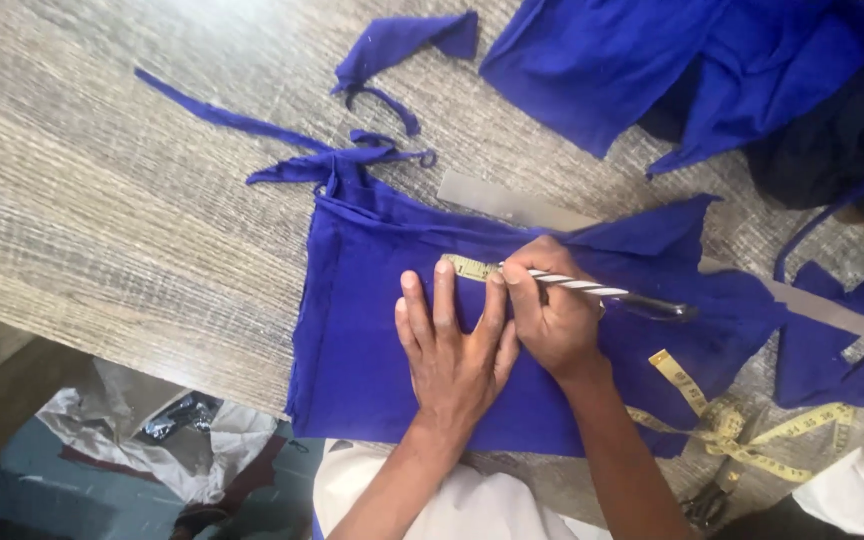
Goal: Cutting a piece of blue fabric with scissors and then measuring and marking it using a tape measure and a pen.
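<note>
A folded piece of royal-blue cloth (362, 330) lies on the grey wood-grain table (102, 200). My left hand (452, 345) presses flat on it, fingers spread, pinning the end of a yellow measuring tape (469, 266) against the cloth. My right hand (552, 310) sits just to the right, gripping a black-and-white striped pen-like marker (592, 288) whose tip touches the cloth beside the tape end. The rest of the tape runs off to the lower right.
Blue scraps and strips (392, 50) lie at the back. A heap of blue cloth (712, 60) fills the far right. A long grey ruler (512, 200) runs under the cloth. Scissors (707, 500) and coiled tape (752, 440) sit near the front edge. Crumpled waste (152, 430) lies on the floor.
</note>
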